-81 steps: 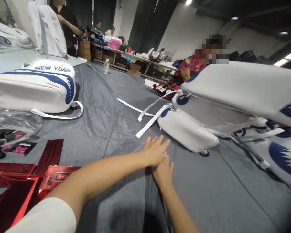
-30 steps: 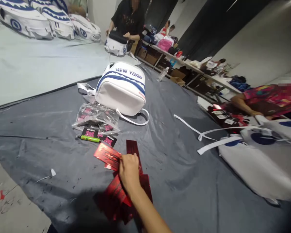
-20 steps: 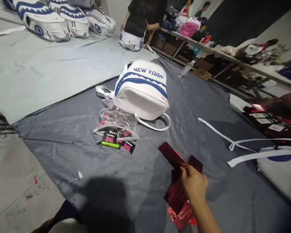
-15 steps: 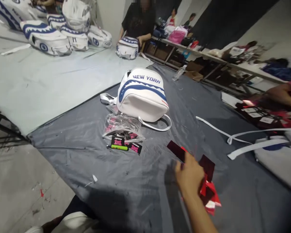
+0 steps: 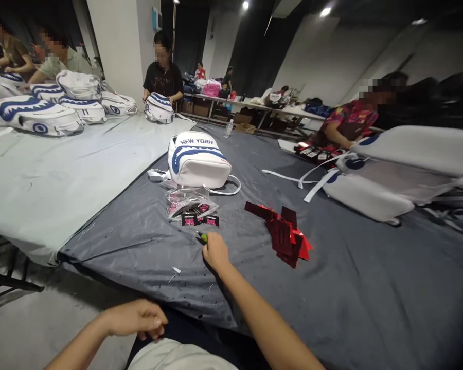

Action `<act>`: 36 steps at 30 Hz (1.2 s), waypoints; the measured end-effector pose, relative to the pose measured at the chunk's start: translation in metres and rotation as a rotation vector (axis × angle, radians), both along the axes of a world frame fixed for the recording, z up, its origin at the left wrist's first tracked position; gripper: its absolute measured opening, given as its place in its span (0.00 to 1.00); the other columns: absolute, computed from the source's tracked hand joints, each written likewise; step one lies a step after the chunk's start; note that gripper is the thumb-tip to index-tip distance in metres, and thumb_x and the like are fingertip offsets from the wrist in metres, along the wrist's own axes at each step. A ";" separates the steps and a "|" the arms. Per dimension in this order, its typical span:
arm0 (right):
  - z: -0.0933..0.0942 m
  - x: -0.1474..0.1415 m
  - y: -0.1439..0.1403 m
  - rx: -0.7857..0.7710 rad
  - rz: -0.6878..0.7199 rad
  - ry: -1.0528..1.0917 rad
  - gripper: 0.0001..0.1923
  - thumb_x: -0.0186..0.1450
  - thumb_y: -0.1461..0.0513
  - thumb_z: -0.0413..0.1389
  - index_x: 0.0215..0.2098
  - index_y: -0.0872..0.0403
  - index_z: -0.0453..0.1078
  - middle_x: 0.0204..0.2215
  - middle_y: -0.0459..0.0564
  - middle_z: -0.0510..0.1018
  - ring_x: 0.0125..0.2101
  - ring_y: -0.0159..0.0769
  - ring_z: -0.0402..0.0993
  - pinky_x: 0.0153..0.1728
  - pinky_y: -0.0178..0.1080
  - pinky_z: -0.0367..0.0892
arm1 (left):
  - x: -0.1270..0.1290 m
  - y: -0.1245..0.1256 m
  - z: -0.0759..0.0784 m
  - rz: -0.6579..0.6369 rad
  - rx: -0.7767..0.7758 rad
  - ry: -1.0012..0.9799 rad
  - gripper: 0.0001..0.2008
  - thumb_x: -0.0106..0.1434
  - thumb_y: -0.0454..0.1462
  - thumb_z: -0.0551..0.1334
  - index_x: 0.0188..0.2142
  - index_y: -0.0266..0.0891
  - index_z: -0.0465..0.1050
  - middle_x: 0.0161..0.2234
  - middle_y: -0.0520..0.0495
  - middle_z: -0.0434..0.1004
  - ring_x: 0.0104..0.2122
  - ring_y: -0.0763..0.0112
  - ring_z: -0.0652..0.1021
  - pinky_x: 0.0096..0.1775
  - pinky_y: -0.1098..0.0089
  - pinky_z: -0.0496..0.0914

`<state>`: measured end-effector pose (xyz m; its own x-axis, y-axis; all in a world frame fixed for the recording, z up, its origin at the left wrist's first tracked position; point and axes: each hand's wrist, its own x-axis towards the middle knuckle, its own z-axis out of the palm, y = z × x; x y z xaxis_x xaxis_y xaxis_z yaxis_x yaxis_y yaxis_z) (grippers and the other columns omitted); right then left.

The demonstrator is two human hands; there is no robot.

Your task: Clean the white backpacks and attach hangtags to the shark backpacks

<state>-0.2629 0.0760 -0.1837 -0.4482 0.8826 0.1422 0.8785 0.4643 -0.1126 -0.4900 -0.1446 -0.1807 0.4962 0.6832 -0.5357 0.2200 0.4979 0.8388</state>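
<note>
Left hand: the left hand (image 5: 139,318) hung loosely curled below the table edge, over the person's lap, holding nothing.
Right hand: the right hand (image 5: 215,251) reached onto the dark grey cloth (image 5: 351,288) with its fingers closed on the green marker (image 5: 201,236).
Marker position: it lay on the cloth at the fingertips, near the front edge, just short of the black tags.
Marker axis: only its green tip and a dark end showed past the fingers; the long axis seemed to run leftward and away from the hand, but which end pointed where could not be told.
Just beyond: two black tags with pink prints (image 5: 199,220) lay touching a clear plastic bag (image 5: 188,201) of more tags.
To the right: a pile of shiny red cards (image 5: 285,235) lay apart from the hand, fanned on the cloth.
Farther: a white and blue backpack (image 5: 198,160) lettered NEW YORK stood behind the bag, straps trailing.
Far right: stacked white backpacks (image 5: 389,174) lay with loose white straps (image 5: 293,179).
Far left: more backpacks (image 5: 42,105) sat on the pale cloth (image 5: 42,169), with other people at work behind.
</note>
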 end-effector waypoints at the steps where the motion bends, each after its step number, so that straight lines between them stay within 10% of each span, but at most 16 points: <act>1: 0.000 0.019 -0.003 0.001 -0.052 -0.003 0.06 0.65 0.68 0.54 0.41 0.57 0.69 0.39 0.54 0.76 0.39 0.39 0.70 0.35 0.36 0.59 | 0.003 0.016 0.011 0.042 0.095 0.027 0.29 0.62 0.60 0.58 0.49 0.41 0.73 0.43 0.43 0.81 0.44 0.60 0.80 0.42 0.64 0.72; 6: -0.007 0.086 -0.011 -0.005 -0.195 -0.003 0.04 0.69 0.64 0.53 0.37 0.56 0.69 0.30 0.49 0.76 0.29 0.36 0.70 0.29 0.35 0.55 | 0.025 0.158 0.044 0.512 0.780 0.893 0.38 0.61 0.52 0.64 0.66 0.42 0.60 0.64 0.34 0.64 0.65 0.47 0.63 0.63 0.49 0.57; 9: -0.013 0.092 -0.011 0.026 -0.200 0.032 0.06 0.69 0.65 0.52 0.41 0.55 0.71 0.35 0.50 0.78 0.35 0.38 0.73 0.33 0.35 0.60 | 0.037 0.234 0.031 0.538 0.824 1.197 0.57 0.51 0.54 0.72 0.72 0.39 0.44 0.72 0.30 0.39 0.70 0.36 0.44 0.64 0.36 0.47; 11: -0.016 0.084 -0.004 0.054 -0.185 0.061 0.11 0.68 0.66 0.53 0.48 0.54 0.72 0.44 0.53 0.78 0.43 0.40 0.74 0.40 0.35 0.64 | 0.040 0.262 0.016 0.537 0.805 1.227 0.59 0.49 0.54 0.73 0.71 0.39 0.44 0.72 0.30 0.39 0.70 0.36 0.46 0.63 0.35 0.49; 18: -0.016 0.023 0.064 0.092 0.019 0.080 0.30 0.65 0.69 0.55 0.66 0.56 0.62 0.67 0.64 0.60 0.65 0.53 0.57 0.56 0.49 0.62 | 0.025 0.264 -0.016 0.646 0.852 1.236 0.27 0.66 0.48 0.61 0.62 0.42 0.67 0.64 0.41 0.67 0.62 0.57 0.66 0.60 0.58 0.63; 24: -0.017 0.012 0.082 0.027 0.082 0.005 0.16 0.67 0.68 0.54 0.53 0.56 0.71 0.51 0.60 0.76 0.49 0.46 0.72 0.46 0.42 0.68 | 0.021 0.275 -0.015 0.781 0.730 1.282 0.40 0.63 0.54 0.62 0.69 0.42 0.54 0.70 0.33 0.49 0.64 0.43 0.61 0.57 0.48 0.64; 29: -0.017 0.036 0.053 0.058 0.087 -0.052 0.09 0.70 0.68 0.51 0.44 0.57 0.73 0.37 0.57 0.80 0.38 0.41 0.75 0.38 0.38 0.69 | 0.020 0.280 -0.016 0.775 0.707 1.256 0.34 0.61 0.53 0.64 0.64 0.46 0.66 0.68 0.34 0.55 0.60 0.44 0.65 0.56 0.49 0.65; 36: 0.002 -0.027 0.083 0.234 0.266 0.151 0.15 0.72 0.68 0.48 0.52 0.59 0.73 0.58 0.62 0.73 0.59 0.48 0.66 0.55 0.47 0.66 | 0.020 0.274 -0.026 0.934 0.796 1.126 0.22 0.63 0.47 0.65 0.54 0.46 0.76 0.65 0.42 0.63 0.59 0.51 0.67 0.58 0.54 0.66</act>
